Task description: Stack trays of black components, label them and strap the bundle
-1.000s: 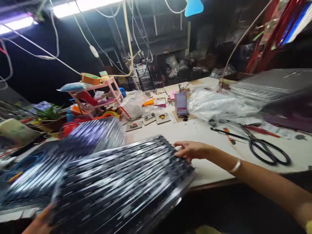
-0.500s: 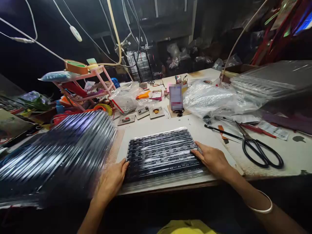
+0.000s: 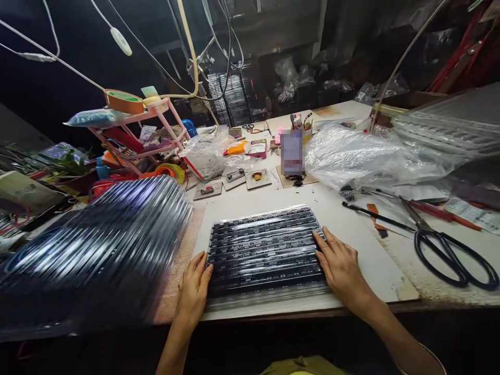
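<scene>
A clear plastic tray (image 3: 265, 255) with rows of dark strips lies on a white board (image 3: 375, 265) in front of me. My left hand (image 3: 195, 281) grips its left edge, thumb by the near-left side. At the opposite edge my right hand (image 3: 339, 260) has its fingers over the right rim of the tray. Several layers of clear plastic show along the tray's front side. To the left of my left hand rises a tall stack of similar dark-filled plastic trays (image 3: 117, 234), partly blurred.
Large black-handled scissors (image 3: 449, 250) lie at the right beside a thin black tool (image 3: 375, 216). Crumpled plastic bags (image 3: 351, 151) cover the back right. A pink rack (image 3: 156, 140) stands back left, and a phone-like upright object (image 3: 292, 153) at the back middle. Cables (image 3: 191, 52) hang above.
The view has shifted slightly, so the scene sits further right. My right hand has moved further onto the tray's right edge, and my left hand's fingers are spread more along the left edge.
</scene>
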A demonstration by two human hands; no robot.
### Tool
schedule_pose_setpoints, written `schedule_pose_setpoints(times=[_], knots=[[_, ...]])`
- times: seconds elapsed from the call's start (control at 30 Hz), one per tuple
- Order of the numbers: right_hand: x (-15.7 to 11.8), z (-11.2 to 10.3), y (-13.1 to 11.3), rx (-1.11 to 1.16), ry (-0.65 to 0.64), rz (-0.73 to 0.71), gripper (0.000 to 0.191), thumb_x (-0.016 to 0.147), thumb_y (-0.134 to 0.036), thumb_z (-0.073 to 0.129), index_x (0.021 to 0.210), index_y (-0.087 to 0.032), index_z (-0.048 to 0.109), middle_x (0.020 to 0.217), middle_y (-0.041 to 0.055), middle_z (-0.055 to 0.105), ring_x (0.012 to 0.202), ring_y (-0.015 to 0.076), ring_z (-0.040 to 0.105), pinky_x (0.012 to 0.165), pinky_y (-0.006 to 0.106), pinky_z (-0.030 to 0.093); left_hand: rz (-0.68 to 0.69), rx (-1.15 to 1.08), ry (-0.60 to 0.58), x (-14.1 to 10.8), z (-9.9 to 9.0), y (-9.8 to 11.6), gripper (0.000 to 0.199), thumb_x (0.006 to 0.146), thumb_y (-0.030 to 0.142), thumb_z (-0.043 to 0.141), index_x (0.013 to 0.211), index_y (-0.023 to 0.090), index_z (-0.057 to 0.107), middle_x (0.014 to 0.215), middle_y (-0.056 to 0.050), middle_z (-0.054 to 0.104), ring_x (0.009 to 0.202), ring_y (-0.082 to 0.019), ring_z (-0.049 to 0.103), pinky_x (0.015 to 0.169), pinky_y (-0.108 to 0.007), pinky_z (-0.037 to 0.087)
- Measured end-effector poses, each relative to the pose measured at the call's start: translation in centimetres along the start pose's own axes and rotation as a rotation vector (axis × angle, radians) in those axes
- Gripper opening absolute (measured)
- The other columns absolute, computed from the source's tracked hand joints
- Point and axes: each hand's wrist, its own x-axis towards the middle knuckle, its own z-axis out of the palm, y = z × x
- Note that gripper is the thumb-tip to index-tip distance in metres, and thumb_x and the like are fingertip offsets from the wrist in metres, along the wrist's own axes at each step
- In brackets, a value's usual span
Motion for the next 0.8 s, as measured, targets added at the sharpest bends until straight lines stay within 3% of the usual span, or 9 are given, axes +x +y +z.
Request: schedule_pose_setpoints(times=[0.17, 0.27, 0.3, 0.37, 0.43, 0.5, 0.57, 0.7, 0.8], knots=[[-0.1, -0.5, -0.1, 0.219, -0.023, 0.103, 0.045, 0.096, -0.033, 0.031, 0.132, -0.016, 0.05, 0.139, 0.0152, 0.046, 0.129, 0.0277, 0.041, 0.101, 0.051, 0.038, -0.094, -0.241, 0.006, -0.4, -0.6, 1.7, 0.046, 0.084, 0.045, 0.05, 0.121, 0.019, 0.058, 0.138, -0.01, 0.048, 0.132, -0.025, 0.037, 0.113, -0.042, 0.023], [0.3, -2.2, -0.5, 0.432, 0.001, 0.124, 0.043, 0.095, -0.035, 0.036, 0.134, -0.02, 0.048, 0.142, 0.0119, 0.043, 0.132, 0.0252, 0.037, 0.107, 0.049, 0.034, -0.105, -0.515, 0.095, -1.1, -1.8, 4.3, 0.042, 0.086, 0.037, 0.055, 0.127, 0.03, 0.054, 0.118, -0.002, 0.062, 0.116, -0.02, 0.053, 0.107, -0.037, 0.035], [0.4, -2.9, -0.7, 0.506, 0.03, 0.116, 0.044, 0.095, -0.035, 0.038, 0.136, -0.021, 0.045, 0.145, 0.0102, 0.04, 0.133, 0.0243, 0.035, 0.109, 0.047, 0.032, -0.069, -0.648, 0.154, -1.2, -2.4, 5.3, 0.046, 0.084, 0.032, 0.058, 0.13, 0.034, 0.05, 0.103, 0.001, 0.065, 0.099, -0.017, 0.06, 0.098, -0.034, 0.043], [0.8, -4.2, -0.9, 0.614, 0.126, 0.104, 0.046, 0.095, -0.034, 0.039, 0.14, -0.024, 0.038, 0.148, 0.0072, 0.034, 0.135, 0.0233, 0.033, 0.111, 0.047, 0.029, 0.026, -0.89, 0.329, -1.0, -3.8, 7.2, 0.053, 0.079, 0.021, 0.065, 0.128, 0.035, 0.051, 0.076, 0.006, 0.059, 0.065, -0.009, 0.056, 0.074, -0.026, 0.05], [1.1, -5.1, -0.8, 0.643, 0.235, 0.123, 0.047, 0.095, -0.035, 0.04, 0.141, -0.024, 0.036, 0.145, 0.0072, 0.039, 0.132, 0.0237, 0.037, 0.111, 0.048, 0.028, 0.074, -1.007, 0.543, -0.2, -5.3, 8.7, 0.037, 0.077, 0.014, 0.064, 0.112, 0.025, 0.063, 0.067, 0.007, 0.05, 0.055, -0.006, 0.048, 0.063, -0.023, 0.047], [1.0, -5.1, -0.3, 0.617, 0.274, 0.166, 0.045, 0.094, -0.037, 0.042, 0.137, -0.024, 0.042, 0.136, 0.0083, 0.048, 0.126, 0.0243, 0.045, 0.109, 0.047, 0.031, 0.077, -1.083, 0.702, 0.8, -6.9, 9.5, 0.029, 0.079, 0.009, 0.057, 0.105, 0.021, 0.065, 0.068, 0.005, 0.049, 0.061, -0.007, 0.052, 0.067, -0.025, 0.046], [0.6, -4.5, 0.5, 0.571, 0.224, 0.195, 0.043, 0.092, -0.04, 0.045, 0.132, -0.024, 0.049, 0.127, 0.0084, 0.055, 0.119, 0.0249, 0.051, 0.105, 0.046, 0.036, 0.1, -1.14, 0.772, 1.8, -8.3, 9.8, 0.04, 0.078, 0.005, 0.053, 0.114, 0.022, 0.06, 0.078, 0.002, 0.052, 0.075, -0.011, 0.059, 0.072, -0.029, 0.045], [-0.8, -3.0, 1.8, 0.483, 0.105, 0.172, 0.041, 0.089, -0.044, 0.048, 0.123, -0.023, 0.056, 0.119, 0.0077, 0.058, 0.11, 0.0261, 0.055, 0.098, 0.043, 0.043, 0.083, -1.215, 0.737, 2.6, -10.6, 9.6, 0.06, 0.074, 0.0, 0.05, 0.129, 0.024, 0.043, 0.099, -0.002, 0.051, 0.101, -0.019, 0.057, 0.079, -0.034, 0.043], [-1.3, -2.7, 2.0, 0.459, 0.1, 0.151, 0.037, 0.089, -0.042, 0.047, 0.12, -0.023, 0.058, 0.116, 0.0076, 0.059, 0.108, 0.0254, 0.056, 0.093, 0.041, 0.045, -0.048, -1.278, 0.678, 3.0, -11.7, 9.4, 0.057, 0.075, 0.003, 0.051, 0.127, 0.023, 0.038, 0.103, -0.003, 0.048, 0.109, -0.022, 0.054, 0.085, -0.039, 0.044]])
